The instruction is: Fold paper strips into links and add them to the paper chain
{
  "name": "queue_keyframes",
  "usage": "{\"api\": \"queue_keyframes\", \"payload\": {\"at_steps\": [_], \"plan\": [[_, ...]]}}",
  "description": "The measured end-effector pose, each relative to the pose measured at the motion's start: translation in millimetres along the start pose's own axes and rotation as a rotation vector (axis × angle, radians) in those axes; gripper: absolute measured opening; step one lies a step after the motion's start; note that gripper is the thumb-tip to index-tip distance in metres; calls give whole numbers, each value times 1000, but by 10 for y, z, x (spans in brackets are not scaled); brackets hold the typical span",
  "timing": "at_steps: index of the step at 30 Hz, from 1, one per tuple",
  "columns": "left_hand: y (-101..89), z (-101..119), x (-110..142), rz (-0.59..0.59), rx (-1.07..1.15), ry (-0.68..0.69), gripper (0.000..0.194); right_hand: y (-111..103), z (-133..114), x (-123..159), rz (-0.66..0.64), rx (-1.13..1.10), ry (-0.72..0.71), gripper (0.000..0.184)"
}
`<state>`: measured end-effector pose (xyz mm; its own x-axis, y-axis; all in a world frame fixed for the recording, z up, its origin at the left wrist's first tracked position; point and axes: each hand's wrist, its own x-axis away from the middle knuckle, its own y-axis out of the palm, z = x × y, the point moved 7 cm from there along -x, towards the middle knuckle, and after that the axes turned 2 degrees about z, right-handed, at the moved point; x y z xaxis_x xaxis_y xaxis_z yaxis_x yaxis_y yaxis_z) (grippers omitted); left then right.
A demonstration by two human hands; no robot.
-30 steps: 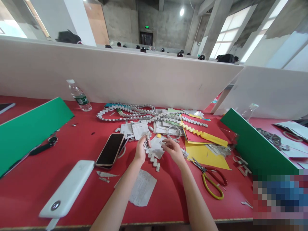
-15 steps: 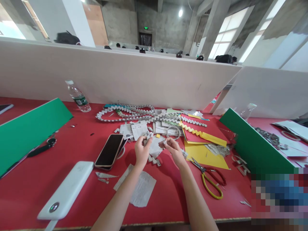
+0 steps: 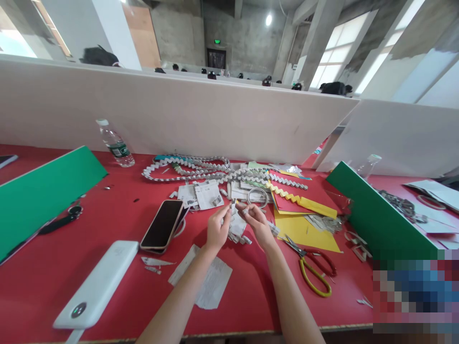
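My left hand (image 3: 218, 228) is closed, thumb and fingers pinching a small folded paper piece (image 3: 233, 205) at their tips. A short zigzag paper chain (image 3: 241, 237) shows just below and right of that hand; whether it joins the pinched piece I cannot tell. Close by on the right, my right hand (image 3: 258, 223) pinches another small folded paper piece (image 3: 245, 211). The fingertips of both hands nearly meet over a light sheet of paper (image 3: 237, 222). Behind them, a long grey-and-white zigzag chain of folded paper (image 3: 161, 177) lies looped, and a yellow zigzag chain (image 3: 287, 193) lies to its right.
A phone (image 3: 162, 224) and a white power bank (image 3: 98, 286) lie left; scissors (image 3: 311, 267) lie right. Yellow paper (image 3: 304, 231), a tape ring (image 3: 257, 197) and a torn sheet (image 3: 214, 283) surround the hands. Green dividers (image 3: 46, 191) flank the desk; a bottle (image 3: 116, 145) stands behind.
My left hand has shifted right and slightly down, bringing its fingertips closer to my right hand's. The short paper chain below has moved slightly right.
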<state>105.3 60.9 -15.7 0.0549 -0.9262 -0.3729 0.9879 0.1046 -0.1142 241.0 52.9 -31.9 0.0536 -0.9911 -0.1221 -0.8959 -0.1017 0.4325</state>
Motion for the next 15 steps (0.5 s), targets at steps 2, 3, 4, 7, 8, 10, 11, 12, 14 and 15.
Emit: {"api": "queue_keyframes", "payload": {"at_steps": [2,3,4,7,8,10,11,12,14,15], "plan": [[25,-62,-9,-13,115,-114,30,-14,6,-11,14,-38,-4,16],[40,-109,-14,-20,182,-191,29,-17,4,-16,15,-62,-8,15],[60,-160,-16,-28,258,-273,28,-20,-1,-21,17,-86,-16,15],[136,-278,-10,-61,496,-475,23,-30,-29,-28,26,-135,-41,15],[161,-301,-4,-71,565,-520,23,-35,-36,-27,34,-136,-45,15],[208,-332,15,-89,672,-590,24,-37,-49,-21,42,-120,-46,16],[225,-344,26,-92,703,-613,24,-33,-54,-16,41,-107,-44,16],[236,-353,34,-90,718,-626,24,-29,-59,-11,41,-91,-43,16],[234,-366,40,-63,712,-620,24,-22,-64,-1,44,-60,-41,15],[228,-371,40,-46,701,-611,23,-19,-62,3,48,-46,-38,15]]}}
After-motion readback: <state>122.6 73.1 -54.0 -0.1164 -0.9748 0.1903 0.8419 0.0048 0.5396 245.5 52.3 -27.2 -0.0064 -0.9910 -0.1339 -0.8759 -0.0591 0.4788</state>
